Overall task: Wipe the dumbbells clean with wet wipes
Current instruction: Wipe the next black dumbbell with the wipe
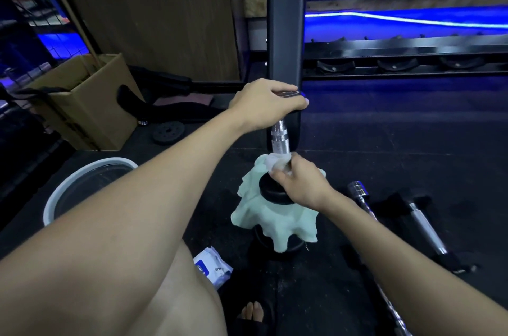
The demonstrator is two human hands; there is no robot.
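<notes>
Nearest the camera, a bare knee [165, 294] fills the lower left, and a sandalled foot [253, 313] rests on the dark floor [371, 149]. Just beyond the knee lies a white and blue wipe pack [210, 267]; its printing is too small to read. Right of it, chrome bars [423, 223] lie flat on the floor beside black straps.

At the middle, a dumbbell [280, 140] stands on end, its long axis upright and tilted slightly away, its lower head [275, 192] resting on a pale green cloth [275, 223] draped over a black weight beneath.

From the right the right hand [302, 184] reaches in, forearm angled up toward the centre; its fingers curl round a white wet wipe [277, 162] pinched against the base of the knurled chrome handle. From the lower left the left arm stretches out long, and the left hand [266, 102] lies palm down over the dumbbell's top head, fingers wrapped over its edge.

Left of the arm sits a white-rimmed bucket [57, 195]. Farther back are a small weight plate [168, 132], a cardboard box [90, 99], a grey upright post [286, 19], a rack [406, 61] and a blue light strip [398, 19].
</notes>
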